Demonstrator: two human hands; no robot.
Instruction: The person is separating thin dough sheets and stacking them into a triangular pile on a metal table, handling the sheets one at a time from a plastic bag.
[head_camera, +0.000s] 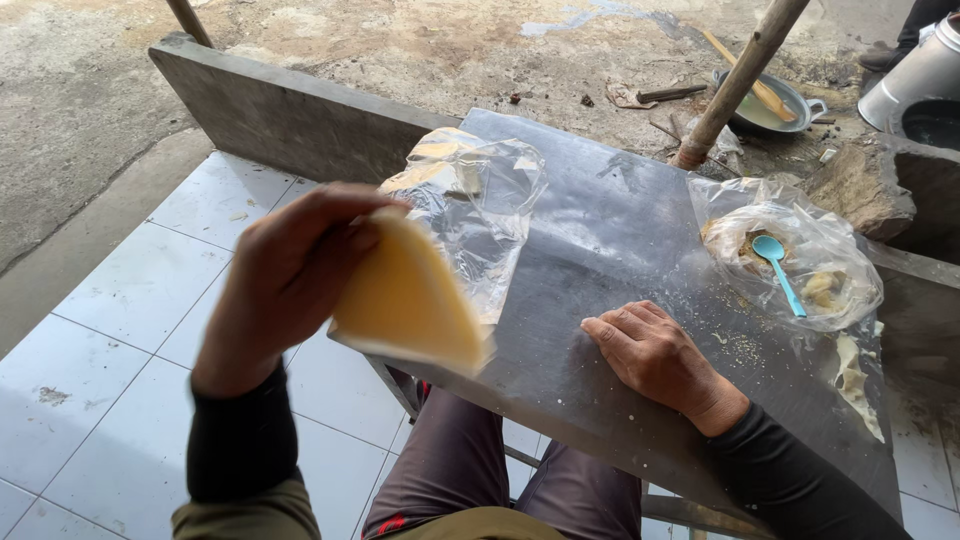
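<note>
Outdoors, floury grey table (640, 230), white-tiled floor (130, 300)

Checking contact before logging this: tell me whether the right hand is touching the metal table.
Touching. The head view shows the right hand lying palm down, fingers spread flat on the grey metal table, with no gap beneath it.

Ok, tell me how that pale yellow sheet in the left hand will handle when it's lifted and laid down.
The pale yellow sheet looks thin and floppy: it folds and droops from the left hand. It is probably light, since fingertips alone carry it. It may tear or stick easily, judging by its thin edge; the blur hides its surface.
</note>
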